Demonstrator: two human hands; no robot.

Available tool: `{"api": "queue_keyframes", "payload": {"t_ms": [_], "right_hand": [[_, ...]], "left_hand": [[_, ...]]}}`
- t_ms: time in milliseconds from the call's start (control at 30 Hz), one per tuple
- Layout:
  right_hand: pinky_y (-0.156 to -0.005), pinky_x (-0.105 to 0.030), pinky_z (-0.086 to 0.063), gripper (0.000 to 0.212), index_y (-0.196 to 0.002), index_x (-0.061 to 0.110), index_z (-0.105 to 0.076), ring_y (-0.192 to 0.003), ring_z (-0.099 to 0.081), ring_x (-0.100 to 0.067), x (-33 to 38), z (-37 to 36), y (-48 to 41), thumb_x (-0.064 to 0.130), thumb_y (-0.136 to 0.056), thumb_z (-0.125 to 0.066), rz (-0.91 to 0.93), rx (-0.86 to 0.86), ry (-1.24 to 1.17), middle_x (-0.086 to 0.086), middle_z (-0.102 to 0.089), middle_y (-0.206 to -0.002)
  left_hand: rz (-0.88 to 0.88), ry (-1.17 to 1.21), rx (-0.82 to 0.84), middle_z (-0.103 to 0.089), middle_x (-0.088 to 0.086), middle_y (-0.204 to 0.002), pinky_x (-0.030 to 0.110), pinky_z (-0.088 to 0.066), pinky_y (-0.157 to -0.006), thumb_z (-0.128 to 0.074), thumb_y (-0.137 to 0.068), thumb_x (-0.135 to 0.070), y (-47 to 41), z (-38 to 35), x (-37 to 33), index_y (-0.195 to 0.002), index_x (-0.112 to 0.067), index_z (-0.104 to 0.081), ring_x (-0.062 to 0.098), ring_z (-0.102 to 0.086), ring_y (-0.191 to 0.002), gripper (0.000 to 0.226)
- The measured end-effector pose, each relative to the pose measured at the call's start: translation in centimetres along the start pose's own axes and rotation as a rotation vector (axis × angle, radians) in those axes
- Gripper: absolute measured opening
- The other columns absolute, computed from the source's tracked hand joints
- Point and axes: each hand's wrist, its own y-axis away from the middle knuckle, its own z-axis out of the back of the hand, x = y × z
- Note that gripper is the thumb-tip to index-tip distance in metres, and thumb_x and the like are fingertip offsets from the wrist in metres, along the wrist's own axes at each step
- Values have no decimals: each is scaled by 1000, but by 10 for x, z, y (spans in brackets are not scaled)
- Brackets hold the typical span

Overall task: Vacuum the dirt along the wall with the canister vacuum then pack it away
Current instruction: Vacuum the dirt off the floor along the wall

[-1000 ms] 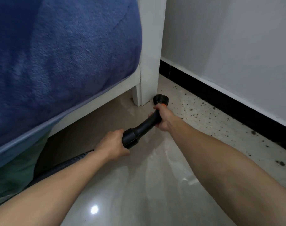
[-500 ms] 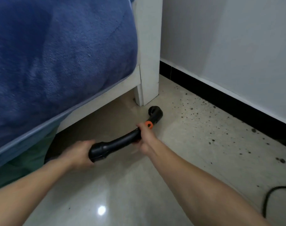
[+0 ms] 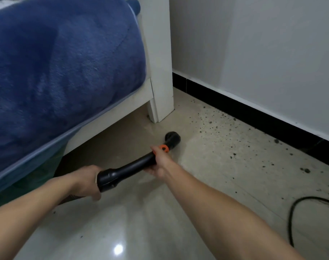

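now the vacuum handle — pulled farther from the bed leg

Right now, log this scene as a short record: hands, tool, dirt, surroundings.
left hand: grips the rear end of the vacuum wand
right hand: grips the wand near its orange ring
wand mouth: low over the floor, short of the dirt
dirt: specks scattered along the black baseboard
nearby: white bed leg, blue blanket, black cord
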Motion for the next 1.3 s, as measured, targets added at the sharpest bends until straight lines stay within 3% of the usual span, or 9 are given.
{"api": "queue_keyframes", "payload": {"t_ms": [67,167,333,500,667,933,1067,1300], "right_hand": [[-63,-41,-54,39,-118,10,-48,-79,-61,-28,11,-6,1,31,-92,-67,-15,25,-5,-13,-60,-97],[-69,-42,-54,34,-113,11,-51,-83,-61,-29,0,-1,8,30,-92,-67,-26,-1,-96,-14,-60,-99],[-57,-34,-51,22,-103,11,-57,-80,-66,-25,-52,41,38,26,-90,-67,3,-107,-425,-12,-66,-92],[-60,-32,-47,20,-95,10,-57,-78,-64,-25,-78,82,82,26,-90,-68,-24,-218,-644,-11,-65,-87],[-57,-29,-45,20,-95,14,-55,-74,-61,-21,-36,119,76,28,-90,-68,77,-291,-551,-9,-65,-86],[-64,-35,-54,22,-103,12,-53,-78,-67,-25,48,134,52,26,-92,-65,193,-315,-409,-10,-68,-83],[-61,-39,-58,28,-115,8,-51,-64,-67,-27,84,140,37,21,-93,-64,261,-305,-446,-14,-64,-85],[-59,-37,-57,28,-117,9,-50,-68,-67,-26,143,163,12,18,-94,-63,324,-369,-381,-14,-63,-95]], "left_hand": [[2,40,-10,-63,-4,-98,29,-53,-84,-81,-62,-15,2,6,-1,-97,-31,-58,12,-61,-90,45],[-12,-60,-60,-60,-7,-96,24,-51,-75,-80,-64,-14,0,12,-3,-96,-34,-55,9,-59,-87,46],[-95,-318,-63,-60,-11,-93,18,-45,-63,-75,-70,-11,-11,14,-28,-89,-38,-53,4,-57,-85,40],[-260,-510,-20,-59,-15,-94,19,-44,-67,-75,-77,-25,-26,12,-86,-90,-40,-50,7,-57,-90,32],[-287,-565,-17,-64,-9,-104,23,-46,-69,-77,-70,-20,-39,12,-131,-107,-30,-58,14,-62,-96,42],[-350,-330,-5,-60,-4,-96,27,-44,-69,-78,-66,-11,-34,24,-171,-99,-27,-53,18,-58,-90,45],[-393,-209,-67,-59,-5,-93,27,-44,-69,-78,-67,-14,-42,32,-189,-96,-27,-52,17,-58,-87,41],[-477,-70,-158,-60,0,-95,30,-47,-71,-81,-65,-16,-81,31,-232,-97,-25,-52,20,-59,-85,45]]}}
